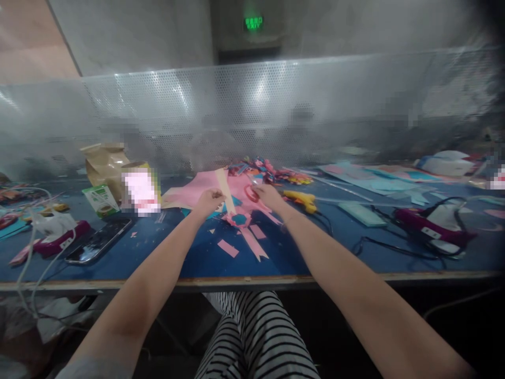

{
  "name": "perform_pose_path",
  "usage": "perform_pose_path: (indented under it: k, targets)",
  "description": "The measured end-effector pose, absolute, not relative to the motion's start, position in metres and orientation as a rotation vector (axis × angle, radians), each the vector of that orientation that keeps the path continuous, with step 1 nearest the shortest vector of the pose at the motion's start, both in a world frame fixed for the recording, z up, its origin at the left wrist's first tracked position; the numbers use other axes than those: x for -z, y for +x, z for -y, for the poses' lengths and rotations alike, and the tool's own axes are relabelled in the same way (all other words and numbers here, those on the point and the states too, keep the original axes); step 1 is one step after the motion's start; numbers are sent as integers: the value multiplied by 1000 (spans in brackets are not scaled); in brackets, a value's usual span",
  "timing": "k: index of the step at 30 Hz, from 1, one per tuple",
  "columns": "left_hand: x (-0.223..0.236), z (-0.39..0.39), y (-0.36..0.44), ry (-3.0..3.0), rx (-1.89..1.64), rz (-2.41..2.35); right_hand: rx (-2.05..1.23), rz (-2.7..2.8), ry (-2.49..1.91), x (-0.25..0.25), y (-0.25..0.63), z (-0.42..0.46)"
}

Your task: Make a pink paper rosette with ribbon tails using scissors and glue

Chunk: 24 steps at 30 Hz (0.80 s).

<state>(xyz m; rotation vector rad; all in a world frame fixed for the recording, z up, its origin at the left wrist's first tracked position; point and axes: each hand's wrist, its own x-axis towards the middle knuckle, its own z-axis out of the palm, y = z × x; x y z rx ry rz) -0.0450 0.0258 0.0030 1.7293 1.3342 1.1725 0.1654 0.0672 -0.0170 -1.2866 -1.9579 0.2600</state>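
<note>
Pink rosette lay on the table, our left hand beyond it by cream strip, right hand at red loop, both grips too blurred to tell; steadying the strip suited us best

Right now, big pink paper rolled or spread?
Spread: the big pink paper shows a broad face on the table, beyond the left hand. Any fold underneath: cannot tell.

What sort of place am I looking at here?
Probably a craft workshop: cut pink scraps lie on a blue worktable, near what looks like a yellow glue gun, and a green EXIT sign glows beyond, suggesting a shared workplace rather than a home.
</note>
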Motion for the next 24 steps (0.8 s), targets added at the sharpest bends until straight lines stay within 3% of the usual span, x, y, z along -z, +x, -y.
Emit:
perform_pose_path:
  k: [5, 16, 24]
  targets:
    - [-2, -27, -45, 1722, -1187, -1318, -365, 2182, -1192, 16, 162, -62]
    - [-1, -25, -43, 1703, -1172, -1330, -13, 2461, -1776, 0, 170, -19]
    - [-5, -21, -42, 1682, -1167, -1355, 212, 2426, -1882, 14, 160, -21]
